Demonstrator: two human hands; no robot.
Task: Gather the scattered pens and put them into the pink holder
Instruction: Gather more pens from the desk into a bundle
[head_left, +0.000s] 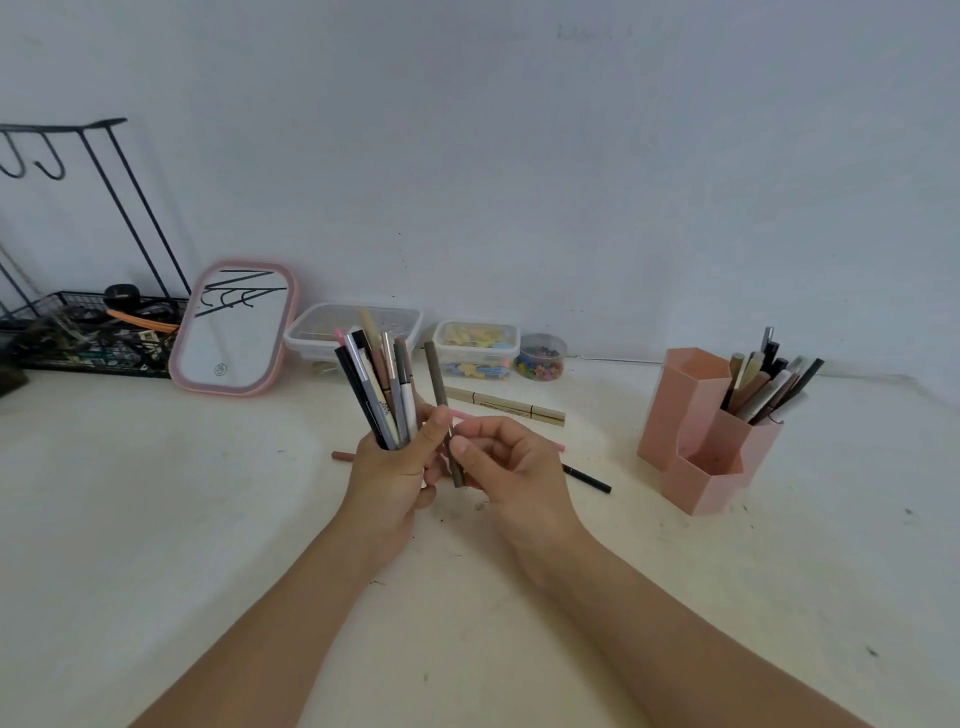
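Left hand (387, 467), as I see it from the head camera, is wrapped around a bundle of pens (382, 387) held upright above the middle of the worktop (156, 519), their tips fanned toward the wall. Just beside it my right hand (511, 467) pinches a brown pen (441, 400) between thumb and fingertips, bringing it against the bundle, so I judge the gathering is well along but not finished. Loose on the worktop I can count a brownish pen (343, 456) poking out left of my hands, a beige pen (506, 407) behind them, a pink pen (467, 415) mostly covered by my right hand, and a black pen (587, 478) to its right. Toward the right edge stands the pink holder (696, 441), one compartment already filled with pens, the front ones looking bare. Everything in my hands has yet to go in. Whether more pens lie under my hands or forearms I cannot tell, and the holder's deeper compartments are not visible inside.
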